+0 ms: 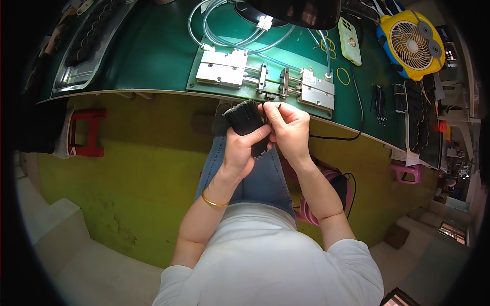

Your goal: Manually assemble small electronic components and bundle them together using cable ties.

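My left hand (pixel 239 150) is wrapped round a thick bundle of thin black rod-like pieces (pixel 242 118) with pale ends. The bundle is tilted in front of the table edge, above my lap. Close beside it, my right hand (pixel 293 133) has thumb and fingers pinched together. A thin black piece (pixel 279 106) shows at its fingertips; the rest of it is hidden by the fingers. Just beyond my hands, a fixture with two silver metal blocks, the left block (pixel 220 69) and the right block (pixel 317 92), faces inward on a green plate.
Clear tubes (pixel 209 30) run to the fixture under a dark lamp (pixel 301 11). At the right are a phone (pixel 349 43), a yellow fan (pixel 412 46), loose black pieces (pixel 378 104) and a filled tray (pixel 418 117). Another metal tray (pixel 76 76) lies left; a red stool (pixel 88 132) stands below.
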Demonstrator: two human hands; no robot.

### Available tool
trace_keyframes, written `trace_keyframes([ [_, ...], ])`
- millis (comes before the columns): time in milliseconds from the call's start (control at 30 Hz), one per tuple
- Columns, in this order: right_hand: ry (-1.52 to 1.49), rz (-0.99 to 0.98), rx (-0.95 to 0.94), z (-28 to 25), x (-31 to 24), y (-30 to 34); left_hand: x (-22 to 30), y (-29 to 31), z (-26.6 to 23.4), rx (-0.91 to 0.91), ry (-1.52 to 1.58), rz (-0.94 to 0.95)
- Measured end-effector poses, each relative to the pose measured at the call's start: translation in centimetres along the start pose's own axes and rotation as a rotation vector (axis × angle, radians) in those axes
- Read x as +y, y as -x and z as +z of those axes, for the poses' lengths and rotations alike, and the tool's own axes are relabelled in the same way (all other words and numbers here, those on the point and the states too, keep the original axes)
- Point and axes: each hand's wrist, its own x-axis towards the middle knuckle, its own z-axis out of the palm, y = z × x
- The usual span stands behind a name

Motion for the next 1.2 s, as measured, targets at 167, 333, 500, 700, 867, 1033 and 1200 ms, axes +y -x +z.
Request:
trace_keyframes([
  [167, -0.04, 0.014, 0.033, 0.0, 0.1, -0.1, -0.6, -0.1, -0.5, -0.001, 0.033, 0.001],
  [333, -0.11, 0.09, 0.062, 0.0, 0.4, -0.7, -0.6, -0.3, -0.3, 0.055, -0.015, 0.009],
  [500, -0.111, 0.109, 0.075, 0.0, 0.3, -0.8, -0.7, -0.6, -0.4, 0.04, -0.017, 0.008],
  [700, -0.106, 0.141, 0.076, -0.1, 0.2, -1.0, -1.0, -0.8, -0.4, 0.001, -0.009, 0.026],
  [867, -0.101, 0.093, 0.065, -0.3, 0.5, -0.8, -0.5, -0.5, 0.0, -0.006, 0.0, 0.03],
  [1033, -0.039, 0.022, -0.001, -0.1, 0.0, -0.2, 0.0, 0.0, 0.1, -0.006, -0.018, 0.02],
  [1200, -0.04, 0.029, -0.01, -0.3, 0.2, -0.2, -0.1, 0.2, 0.0, 0.008, -0.062, 0.033],
])
